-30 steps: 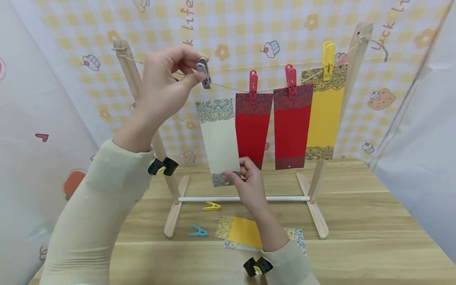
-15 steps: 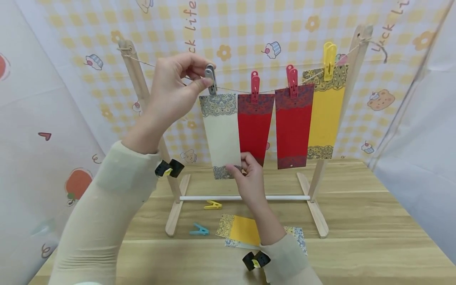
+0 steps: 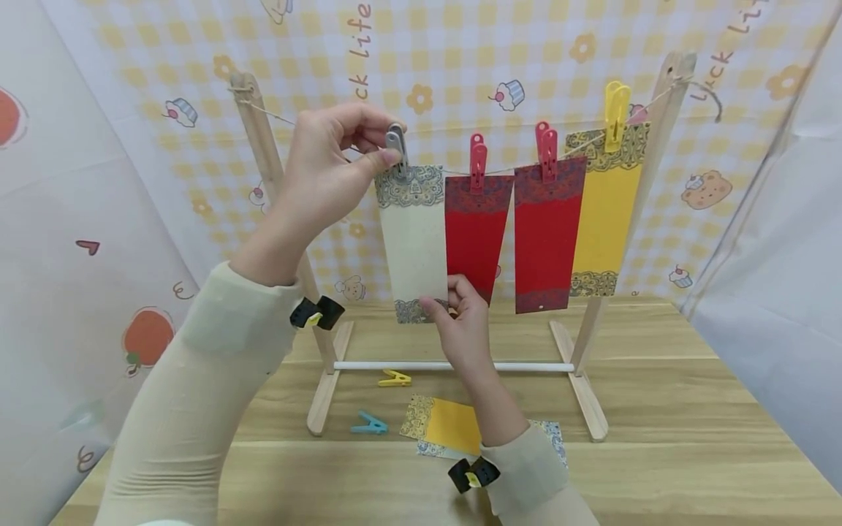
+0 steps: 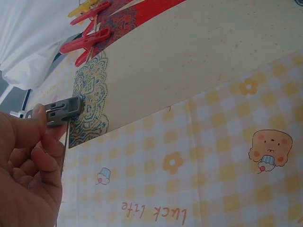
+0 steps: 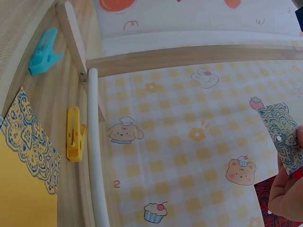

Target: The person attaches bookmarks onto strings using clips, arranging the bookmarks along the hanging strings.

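From the head, I see a person in pale sleeves working at a wooden stand [image 3: 262, 139] with a string [image 3: 276, 115] tied across it. The left hand [image 3: 332, 164] is raised to the string, thumb and forefinger pinched on a grey clothespin [image 3: 397, 155]. The cream card [image 3: 416, 248] is right below, its patterned top edge meeting the clothespin. The right hand [image 3: 465, 332] has the card's lower right corner clamped between thumb and fingers. Just beside it hang a nearer red card [image 3: 475, 237] and a farther red card [image 3: 546, 248], each on a red clothespin, then a hanging yellow card [image 3: 605, 219] under its yellow clip [image 3: 615, 117]. Near the white rod [image 3: 388, 366], a loose yellow clothespin [image 3: 395, 378] and a blue clothespin [image 3: 370, 423] lie on the table [image 3: 691, 438], beside a loose yellow card [image 3: 454, 424] that overlaps blue-patterned paper [image 3: 434, 449].

At the left wrist, the thumb presses the grey clothespin's handle, the other fingers bent in behind; the tip of the clothespin is over the card's patterned border. The cream card stretches away in front of the checked cloth [image 4: 189, 156].

At the right wrist, the hand is cut off by the frame's edge, its fingers on the card's patterned end, where a small hole shows.
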Tool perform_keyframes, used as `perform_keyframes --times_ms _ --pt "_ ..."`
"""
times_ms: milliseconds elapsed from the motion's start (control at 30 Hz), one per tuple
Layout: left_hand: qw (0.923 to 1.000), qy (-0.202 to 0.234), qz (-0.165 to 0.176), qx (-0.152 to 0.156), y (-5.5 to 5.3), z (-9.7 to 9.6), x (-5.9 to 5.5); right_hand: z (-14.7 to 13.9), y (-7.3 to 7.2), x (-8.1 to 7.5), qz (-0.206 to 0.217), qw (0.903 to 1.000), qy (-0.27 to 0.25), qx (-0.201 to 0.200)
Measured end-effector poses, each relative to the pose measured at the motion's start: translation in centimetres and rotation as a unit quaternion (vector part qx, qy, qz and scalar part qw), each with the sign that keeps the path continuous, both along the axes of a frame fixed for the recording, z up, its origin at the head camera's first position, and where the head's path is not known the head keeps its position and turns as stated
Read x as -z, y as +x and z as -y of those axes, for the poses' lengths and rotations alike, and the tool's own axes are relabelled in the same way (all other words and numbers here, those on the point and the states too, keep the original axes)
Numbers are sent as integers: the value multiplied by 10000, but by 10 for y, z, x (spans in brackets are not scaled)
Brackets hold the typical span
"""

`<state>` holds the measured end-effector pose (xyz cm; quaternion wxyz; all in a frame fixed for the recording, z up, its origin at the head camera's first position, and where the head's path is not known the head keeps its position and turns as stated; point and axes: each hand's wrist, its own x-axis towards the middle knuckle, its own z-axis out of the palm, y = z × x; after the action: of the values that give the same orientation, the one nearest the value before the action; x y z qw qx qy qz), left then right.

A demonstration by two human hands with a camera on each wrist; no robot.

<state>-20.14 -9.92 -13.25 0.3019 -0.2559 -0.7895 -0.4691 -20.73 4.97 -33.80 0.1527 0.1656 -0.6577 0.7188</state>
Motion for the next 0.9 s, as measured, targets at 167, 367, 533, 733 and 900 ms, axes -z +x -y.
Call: perform_keyframes --times_ms 167,367,533,733,900 --pt "10000 -32 37 41 1 -3 1 -1 0 -1 -16 10000 34 13" --pt "9997 -159 201 -13 1 -4 2 -3 2 -1 81 10000 23 -9" --pt "9985 -411 344 -89 0 -2 3 -4 1 0 194 9997 -44 -103" --pt "9971 -605 451 -118 0 -2 4 -8 -1 0 188 9994 -111 -279" --pt "9972 -576 472 -78 -1 -2 5 -12 -1 1 184 9991 -130 -366"
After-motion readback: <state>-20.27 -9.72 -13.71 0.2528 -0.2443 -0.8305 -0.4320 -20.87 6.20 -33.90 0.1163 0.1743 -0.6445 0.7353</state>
